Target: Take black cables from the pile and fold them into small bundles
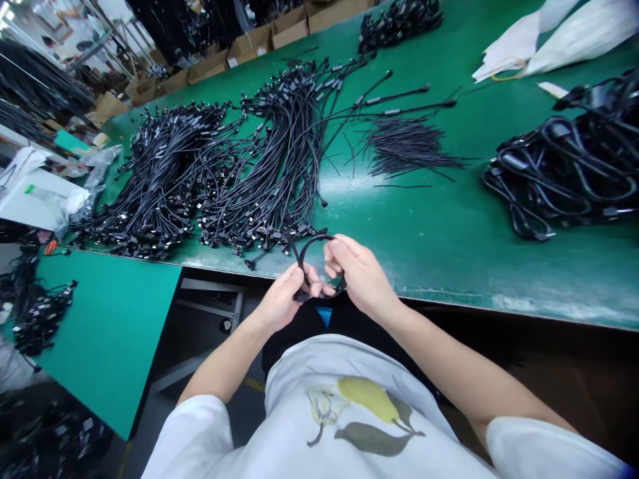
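Note:
A black cable (315,239) is bent into a loop between my two hands, over the near edge of the green table. My left hand (292,293) pinches it at the left side of the loop, with its fingers curled. On the right side, my right hand (357,269) grips the same cable between thumb and fingers. The ends of the cable are partly hidden by my fingers. Just beyond my hands lies a large spread of straight black cables (284,146) with connectors. A pile of thin black ties (409,145) lies farther to the right.
Another heap of cables (160,173) lies at left. Coiled cables (569,159) are stacked at right, with a bundle (399,23) at the back. White bags (574,40) rest at far right. Cardboard boxes (249,45) line the far edge. A lower green table (104,332) stands left.

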A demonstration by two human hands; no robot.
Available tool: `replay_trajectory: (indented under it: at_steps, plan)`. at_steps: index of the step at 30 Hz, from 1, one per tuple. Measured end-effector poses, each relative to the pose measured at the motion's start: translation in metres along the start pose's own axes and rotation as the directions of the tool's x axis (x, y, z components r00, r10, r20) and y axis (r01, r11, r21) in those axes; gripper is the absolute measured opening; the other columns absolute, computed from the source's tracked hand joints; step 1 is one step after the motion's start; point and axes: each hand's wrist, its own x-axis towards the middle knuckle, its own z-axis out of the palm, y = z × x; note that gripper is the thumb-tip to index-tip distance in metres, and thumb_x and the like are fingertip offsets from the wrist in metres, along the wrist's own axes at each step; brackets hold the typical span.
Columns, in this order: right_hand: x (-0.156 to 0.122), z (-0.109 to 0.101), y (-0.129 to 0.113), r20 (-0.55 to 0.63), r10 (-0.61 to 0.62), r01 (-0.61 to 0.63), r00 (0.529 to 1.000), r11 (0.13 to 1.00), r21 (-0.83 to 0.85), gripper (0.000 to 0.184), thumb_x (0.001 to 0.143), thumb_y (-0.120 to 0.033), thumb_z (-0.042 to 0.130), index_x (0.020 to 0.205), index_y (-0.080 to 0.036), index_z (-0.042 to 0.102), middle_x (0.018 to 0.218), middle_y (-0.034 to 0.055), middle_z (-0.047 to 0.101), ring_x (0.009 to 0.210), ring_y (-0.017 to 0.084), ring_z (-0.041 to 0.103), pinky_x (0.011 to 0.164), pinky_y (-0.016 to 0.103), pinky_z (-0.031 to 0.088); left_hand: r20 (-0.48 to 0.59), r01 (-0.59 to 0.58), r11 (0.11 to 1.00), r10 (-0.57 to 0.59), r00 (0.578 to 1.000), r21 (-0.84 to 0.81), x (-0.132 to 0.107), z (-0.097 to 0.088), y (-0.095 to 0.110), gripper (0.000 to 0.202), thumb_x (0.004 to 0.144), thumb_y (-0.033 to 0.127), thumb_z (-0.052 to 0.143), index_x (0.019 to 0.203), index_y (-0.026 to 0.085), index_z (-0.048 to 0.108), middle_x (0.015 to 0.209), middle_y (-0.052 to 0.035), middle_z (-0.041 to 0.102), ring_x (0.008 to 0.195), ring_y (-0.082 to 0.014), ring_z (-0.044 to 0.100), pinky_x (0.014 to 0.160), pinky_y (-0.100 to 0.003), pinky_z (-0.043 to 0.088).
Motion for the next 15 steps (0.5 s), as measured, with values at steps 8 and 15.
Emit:
replay_trajectory:
  at_steps: [8,15]
  plan:
    - [-0.007,0.014,-0.011,-0.049,0.122,-0.095,0.991,0.924,0.370,0.041,0.077,-0.057,0.070,0.079,-0.019,0.055,0.074,-0.0013,0.050,0.076,0.012,0.055,0.070,0.023,0.052,-0.017,0.034,0.996,-0.032,0.999,0.082,-0.002,0.005,-0.024,0.053,0.085,0.066,0.051,0.065,0.018,0.045,0.049,0.0074,0.036,0.042,-0.0076,0.038,0.055,-0.026,0.035]
    - [-0.007,0.019,-0.006,0.028,0.178,-0.176,0.984,0.914,0.366,0.043,0.075,-0.051,0.074,0.086,-0.020,0.047,0.067,-0.0053,0.053,0.049,0.006,0.046,0.043,0.017,0.038,0.051,-0.010,0.814,-0.024,0.998,0.580,-0.018,-0.004,-0.023,0.047,0.093,0.059,0.039,0.070,0.019,0.045,0.065,0.0010,0.047,0.063,-0.0126,0.044,0.066,-0.029,0.037]
